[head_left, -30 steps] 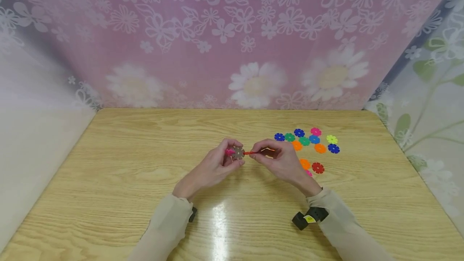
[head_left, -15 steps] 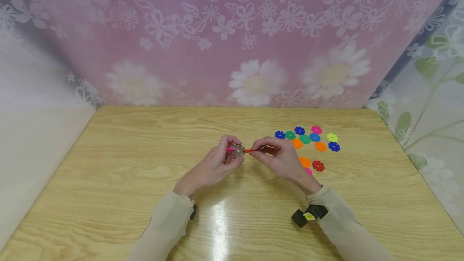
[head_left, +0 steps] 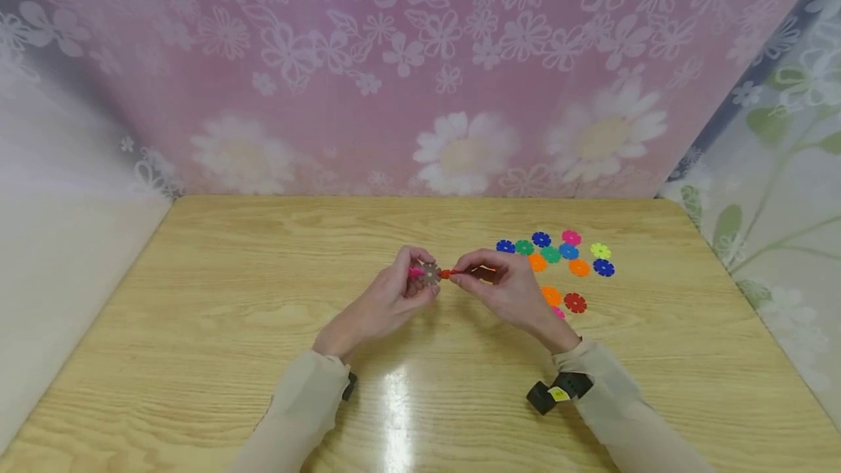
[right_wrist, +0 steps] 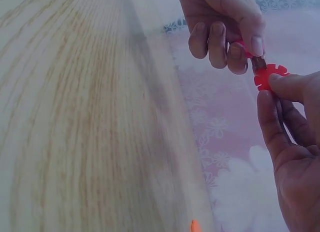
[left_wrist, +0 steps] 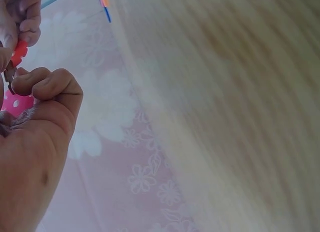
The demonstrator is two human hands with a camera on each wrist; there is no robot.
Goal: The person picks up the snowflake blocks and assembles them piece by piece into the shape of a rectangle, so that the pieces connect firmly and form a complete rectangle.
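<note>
Grey disc (head_left: 430, 274): located at the centre of the frame in the head view, raised above the table (head_left: 263, 276), between my two hands. My left hand (head_left: 384, 299) holds it, thumb below and fingertips above, clamped about its edge. Pink piece (head_left: 416, 272) sits on its left side, within the curl of the same hand. My right hand (head_left: 511, 289) pinches a red disc (head_left: 446, 274) between thumb and fingers; its near edge touches the grey disc's right edge. Whether the slots are engaged I cannot tell. At the upper right of the right wrist view, the red disc shows its notched face and the grey disc stands nearly edge-on.

Loose discs, right of centre, lie flat on the table: a yellow disc (head_left: 601, 250) farther out, a dark red disc (head_left: 575, 303) lower down, with blue, green, orange and pink ones near them. My right hand partly covers this group. A black strap (head_left: 573, 385) is on my right wrist, lower right. A pink flowered backdrop (head_left: 361, 104) fills the upper frame.
</note>
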